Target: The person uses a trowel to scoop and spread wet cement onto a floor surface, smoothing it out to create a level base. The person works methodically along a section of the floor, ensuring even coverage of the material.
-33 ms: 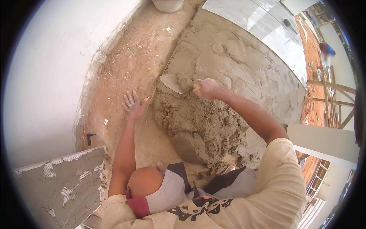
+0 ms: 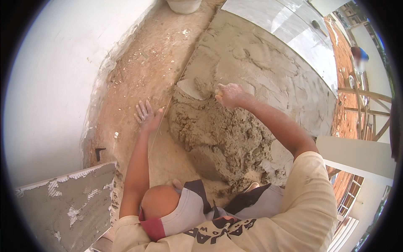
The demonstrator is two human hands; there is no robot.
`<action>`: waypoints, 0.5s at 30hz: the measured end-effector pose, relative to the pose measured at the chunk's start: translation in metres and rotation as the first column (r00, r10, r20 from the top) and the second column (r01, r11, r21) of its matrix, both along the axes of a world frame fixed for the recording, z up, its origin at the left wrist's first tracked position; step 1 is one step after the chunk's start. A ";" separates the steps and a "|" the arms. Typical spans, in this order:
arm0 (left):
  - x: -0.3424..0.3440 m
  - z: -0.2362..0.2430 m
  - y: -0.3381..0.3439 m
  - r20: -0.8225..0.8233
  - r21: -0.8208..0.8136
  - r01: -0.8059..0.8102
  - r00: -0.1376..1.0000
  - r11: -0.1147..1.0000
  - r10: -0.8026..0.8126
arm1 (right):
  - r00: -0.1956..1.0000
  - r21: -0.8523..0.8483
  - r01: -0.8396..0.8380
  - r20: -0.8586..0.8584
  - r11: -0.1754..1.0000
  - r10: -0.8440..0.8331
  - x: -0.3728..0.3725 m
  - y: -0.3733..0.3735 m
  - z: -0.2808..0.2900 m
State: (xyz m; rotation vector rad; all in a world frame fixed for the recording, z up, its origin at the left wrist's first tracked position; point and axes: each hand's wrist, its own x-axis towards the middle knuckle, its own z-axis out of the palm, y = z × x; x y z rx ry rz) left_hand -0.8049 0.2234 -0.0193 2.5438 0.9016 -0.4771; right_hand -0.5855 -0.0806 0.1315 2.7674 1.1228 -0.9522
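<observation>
My left hand (image 2: 147, 115) has its fingers spread on the reddish bare ground, beside a thin taut string (image 2: 162, 122) running along the mortar's edge. My right hand (image 2: 228, 94) grips the handle of a metal trowel (image 2: 189, 88), whose blade lies in grey wet mortar at the edge of a rough-spread bed (image 2: 273, 71). Just below it is a lumpy heap of mortar (image 2: 218, 143). At the lower left stands a mortar-smeared board or tile (image 2: 71, 210) with patches of ridged white.
A white wall (image 2: 54, 92) runs along the left, with a black angled piece (image 2: 99, 152) at its foot. A pale bucket (image 2: 184, 5) is at the top. Glossy tiles (image 2: 285, 29) lie beyond the bed. Wooden bracing (image 2: 364, 94) and a person in blue (image 2: 361, 56) are at the right.
My right hand and the trowel have shifted very slightly up, away from me. My left hand has hardly moved.
</observation>
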 end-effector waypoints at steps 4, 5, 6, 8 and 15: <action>0.000 0.004 -0.001 -0.015 0.005 0.005 1.000 1.000 -0.005 | 0.980 0.017 0.065 0.189 0.998 -0.067 0.059 -0.004 -0.004; 0.002 0.002 -0.001 -0.006 -0.001 0.014 1.000 1.000 -0.014 | 0.966 0.038 0.084 0.242 0.996 -0.090 0.079 -0.006 -0.011; 0.001 0.002 0.000 -0.002 -0.004 0.021 1.000 1.000 -0.021 | 0.958 0.050 0.078 0.274 0.996 -0.088 0.094 -0.005 -0.017; 0.001 0.003 0.000 -0.010 -0.011 0.015 1.000 1.000 -0.016 | 0.935 0.071 0.068 0.342 0.995 -0.088 0.119 -0.004 -0.025; 0.002 -0.001 0.001 0.030 -0.022 0.010 1.000 1.000 -0.009 | 0.904 0.106 0.309 0.275 0.945 -0.327 0.159 0.013 -0.028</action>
